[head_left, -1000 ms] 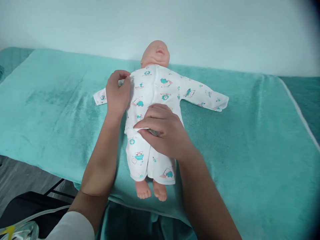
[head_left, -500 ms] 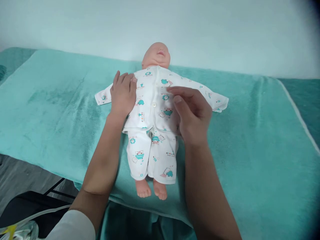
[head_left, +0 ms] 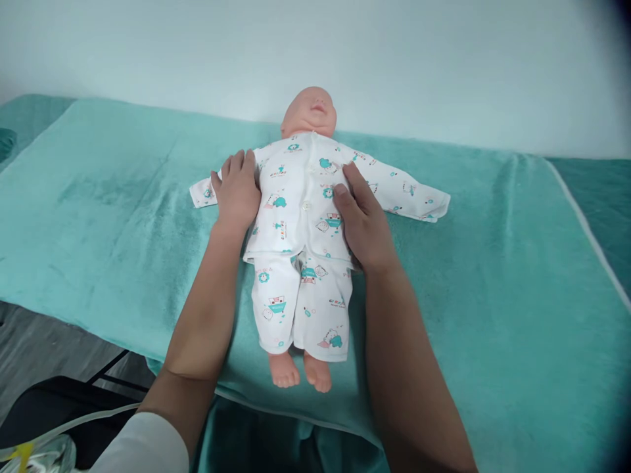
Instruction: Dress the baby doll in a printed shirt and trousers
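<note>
A baby doll [head_left: 310,115] lies on its back, dressed in a white printed shirt [head_left: 290,197] and matching trousers [head_left: 323,315]. Its bare feet point toward me and its sleeves spread out to both sides. Against the left side of the doll's chest rests my left hand [head_left: 238,190], fingers extended over the sleeve near the armpit. My right hand [head_left: 365,217] lies along the opposite side of the chest, thumb on the shirt front, the other fingers partly hidden behind the hand. A small button [head_left: 306,205] shows at the middle of the shirt.
Green cloth [head_left: 493,295] covers the table under the doll. A pale wall [head_left: 444,66] rises behind it. At lower left are a black chair [head_left: 59,407], a clear tube [head_left: 89,418] and part of a transparent container [head_left: 56,453].
My right hand has come down from above the shirt front onto the side of the doll's chest, its fingers unbending. My left hand has slid slightly outward and down.
</note>
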Demonstrator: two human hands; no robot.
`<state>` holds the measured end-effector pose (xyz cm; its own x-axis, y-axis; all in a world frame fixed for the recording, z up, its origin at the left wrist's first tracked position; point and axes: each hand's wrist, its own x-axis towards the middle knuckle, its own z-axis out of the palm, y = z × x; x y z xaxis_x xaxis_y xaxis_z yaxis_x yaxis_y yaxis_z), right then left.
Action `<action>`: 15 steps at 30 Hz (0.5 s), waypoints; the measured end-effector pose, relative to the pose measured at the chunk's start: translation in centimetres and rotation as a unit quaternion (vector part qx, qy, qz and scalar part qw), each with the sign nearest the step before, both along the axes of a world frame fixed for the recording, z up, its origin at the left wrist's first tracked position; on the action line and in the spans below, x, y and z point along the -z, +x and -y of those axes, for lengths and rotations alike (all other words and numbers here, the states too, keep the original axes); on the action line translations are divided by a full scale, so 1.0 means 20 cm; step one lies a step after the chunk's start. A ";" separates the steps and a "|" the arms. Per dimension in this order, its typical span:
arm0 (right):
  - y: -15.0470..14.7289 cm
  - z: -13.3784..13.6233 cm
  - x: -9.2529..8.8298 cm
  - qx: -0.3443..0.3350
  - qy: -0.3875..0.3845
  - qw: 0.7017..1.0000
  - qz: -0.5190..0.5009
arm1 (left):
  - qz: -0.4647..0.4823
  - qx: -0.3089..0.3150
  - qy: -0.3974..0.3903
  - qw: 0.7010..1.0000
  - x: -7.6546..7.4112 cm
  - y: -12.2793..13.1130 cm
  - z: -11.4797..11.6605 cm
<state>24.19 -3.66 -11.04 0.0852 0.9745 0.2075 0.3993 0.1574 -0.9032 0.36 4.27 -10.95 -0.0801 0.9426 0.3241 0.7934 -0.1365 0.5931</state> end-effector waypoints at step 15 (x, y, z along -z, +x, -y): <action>0.36 -0.02 0.15 0.197 -0.097 0.929 0.296 | -0.160 -0.100 -0.051 0.981 0.12 -0.40 0.27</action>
<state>31.44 -3.33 -13.94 0.3703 0.9159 0.1548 0.8280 -0.2499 -0.5020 -7.61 -1.22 -13.31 -0.1751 0.9473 0.2683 0.9464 0.0868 0.3111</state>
